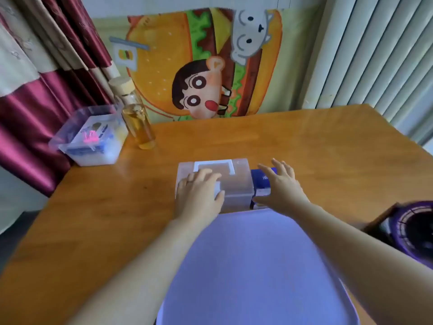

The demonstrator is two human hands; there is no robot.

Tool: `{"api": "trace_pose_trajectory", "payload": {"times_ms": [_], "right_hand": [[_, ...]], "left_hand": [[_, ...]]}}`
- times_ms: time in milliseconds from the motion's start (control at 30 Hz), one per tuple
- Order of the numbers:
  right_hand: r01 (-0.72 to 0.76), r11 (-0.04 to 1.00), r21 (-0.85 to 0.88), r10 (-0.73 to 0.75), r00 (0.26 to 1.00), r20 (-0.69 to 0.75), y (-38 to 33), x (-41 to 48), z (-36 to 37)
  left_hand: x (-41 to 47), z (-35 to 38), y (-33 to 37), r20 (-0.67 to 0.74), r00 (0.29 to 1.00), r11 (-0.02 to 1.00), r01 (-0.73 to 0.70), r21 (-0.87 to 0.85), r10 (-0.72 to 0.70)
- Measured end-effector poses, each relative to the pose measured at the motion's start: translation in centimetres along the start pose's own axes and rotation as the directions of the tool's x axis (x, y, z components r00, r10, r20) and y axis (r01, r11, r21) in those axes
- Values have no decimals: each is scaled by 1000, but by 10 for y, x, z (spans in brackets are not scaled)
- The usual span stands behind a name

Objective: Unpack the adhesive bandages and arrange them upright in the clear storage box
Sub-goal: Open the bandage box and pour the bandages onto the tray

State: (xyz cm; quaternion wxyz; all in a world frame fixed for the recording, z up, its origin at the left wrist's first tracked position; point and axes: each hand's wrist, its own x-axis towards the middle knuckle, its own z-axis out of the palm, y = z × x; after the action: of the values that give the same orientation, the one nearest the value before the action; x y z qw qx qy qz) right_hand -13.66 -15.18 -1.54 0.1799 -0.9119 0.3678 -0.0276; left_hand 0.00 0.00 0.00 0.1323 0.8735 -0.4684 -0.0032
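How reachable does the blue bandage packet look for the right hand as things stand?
Likely yes: the right hand is open directly over the blue bandage packet, which lies beside the clear storage box with nothing else covering it.

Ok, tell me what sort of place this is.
Most likely a room in a home rather than a workshop: a wooden table stands beside a maroon and cream curtain, and a cartoon burger cloth is behind the table.
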Motion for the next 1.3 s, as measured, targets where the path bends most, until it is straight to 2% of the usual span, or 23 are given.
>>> {"api": "trace_pose_trajectory", "payload": {"times_ms": [167, 267, 367, 567, 700, 800, 900, 1000, 1100, 1200, 1300], "right_hand": [[44, 996, -81, -61, 973, -222, 16, 5, 45], [44, 997, -59, -64, 920, -387, 19, 8, 66], [69, 997, -42, -80, 872, -482, 21, 10, 76], [95, 995, 2, -80, 849, -522, 25, 10, 71], [169, 983, 76, -74, 735, -674, 32, -7, 60], [238, 962, 134, -63, 672, -738, 31, -35, 53], [314, 909, 272, -22, 690, -723, 23, -70, 56], [376, 812, 447, 24, 742, -670, 15, -100, 66], [320, 572, 755, 101, 886, -452, 7, -121, 78], [240, 347, 907, 72, 957, -281, -2, -134, 86], [242, 314, 918, -22, 968, -248, -6, -139, 88]], "left_hand": [[-11, 45, -3, -185, 980, 997, -81, -22, 75], [-12, 67, -10, -289, 951, 994, -110, 15, 110], [-13, 81, -11, -368, 919, 990, -130, 49, 139], [-12, 75, -5, -274, 954, 990, -96, 99, 120], [-23, 63, -1, -200, 974, 992, -91, 93, 108], [-49, 60, 13, -255, 958, 989, -143, -34, 130], [-80, 65, 31, -258, 957, 913, -217, -346, 129], [-105, 74, 39, -173, 982, 783, -171, -599, 82], [-119, 81, 37, -111, 993, 689, -109, -717, 41], [-127, 82, 30, -77, 997, 601, -62, -797, 1], [-134, 79, 25, -72, 997, 587, -38, -808, -35]]}}
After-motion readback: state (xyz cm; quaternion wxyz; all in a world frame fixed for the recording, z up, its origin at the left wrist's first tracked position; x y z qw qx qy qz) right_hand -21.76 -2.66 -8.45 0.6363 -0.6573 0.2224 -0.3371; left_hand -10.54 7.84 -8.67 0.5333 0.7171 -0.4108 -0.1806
